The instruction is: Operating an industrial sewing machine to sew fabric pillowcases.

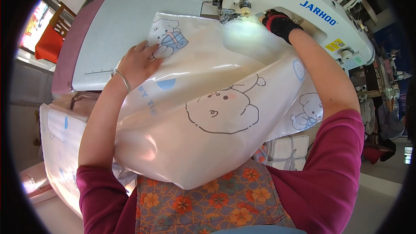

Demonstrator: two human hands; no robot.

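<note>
A large glossy whitish plastic-like sheet, printed with cartoon animals and blue shapes, spreads from the sewing machine down over my lap. Its top edge runs under the machine's presser foot. My left hand lies on the sheet's left edge, fingers stretched out beside a printed puppy. To the right of the needle area, my right hand, in a black and red fingerless-looking glove, rests at the sheet's upper edge under the machine arm. Its fingers are dark and partly hidden, so their grip is unclear.
The white sewing machine stands over a pale table with a mauve edge. More printed sheets hang at the lower left. A tied white bundle sits by my right side. An orange-red chair is at the far left.
</note>
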